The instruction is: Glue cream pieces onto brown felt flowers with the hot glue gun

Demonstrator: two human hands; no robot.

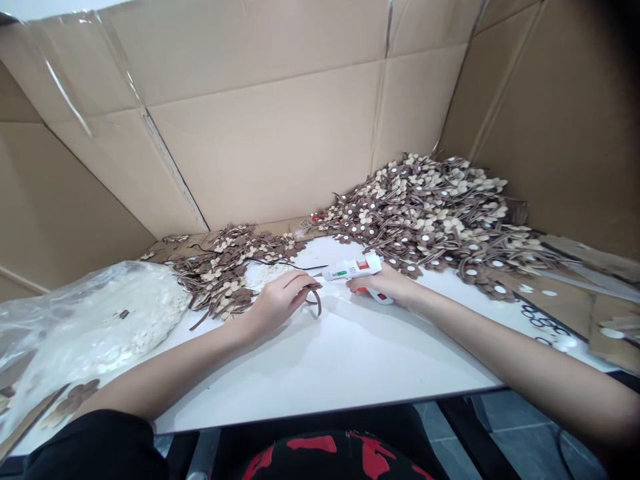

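Head view: the glue gun (350,269) is wrapped by the right grip (386,281); left of its nozzle (319,275), a brown strip (319,304), pinched by the left grip (286,294), should be held steady.

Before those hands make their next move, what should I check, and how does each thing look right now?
1. Glue gun gripped: ok, the right hand holds its handle.
2. Brown strip held: ok, pinched in the left hand.
3. Left hand well away from the nozzle: not ok, I'd say; they're very close.
4. Glue gun hot: cannot tell.
5. Flower pile away from the nozzle: ok, it lies beyond, rightward.
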